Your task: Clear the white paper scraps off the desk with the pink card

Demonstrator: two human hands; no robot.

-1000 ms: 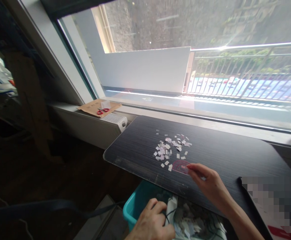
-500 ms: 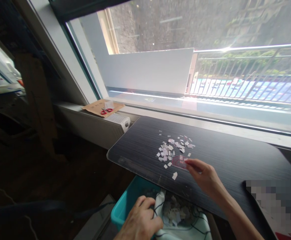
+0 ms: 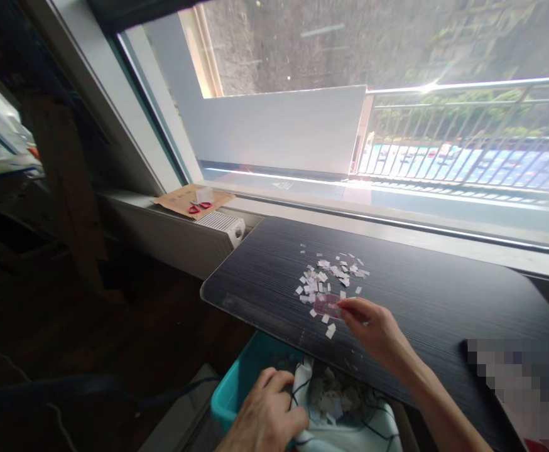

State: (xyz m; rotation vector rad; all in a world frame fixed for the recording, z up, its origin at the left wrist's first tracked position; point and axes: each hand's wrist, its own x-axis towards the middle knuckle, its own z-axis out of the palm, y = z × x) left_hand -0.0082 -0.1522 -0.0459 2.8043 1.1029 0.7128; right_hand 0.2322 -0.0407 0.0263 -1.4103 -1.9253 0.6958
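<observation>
In the head view, my right hand (image 3: 373,323) pinches a thin, see-through reddish card (image 3: 326,305) low over the dark table (image 3: 425,282). The card lies against the near side of a scatter of small white paper scraps (image 3: 313,281). One larger scrap (image 3: 331,331) is just in front of it. Below the table edge, my left hand (image 3: 269,408) is closed on the folded rim of a pale bag with dark lines (image 3: 301,386). That bag sits in or against a teal bin (image 3: 227,395) and has many paper scraps (image 3: 333,398) inside.
Red-handled scissors (image 3: 200,206) lie on a brown paper envelope (image 3: 175,199) on the sill at the left. A radiator (image 3: 222,227) stands beside the table's far left corner. A dark-edged, pixelated object (image 3: 514,389) lies at the right. A large window rises behind the table.
My right hand has moved the reddish card a little to the left along the near edge of the scraps. My left hand keeps its hold on the bag rim.
</observation>
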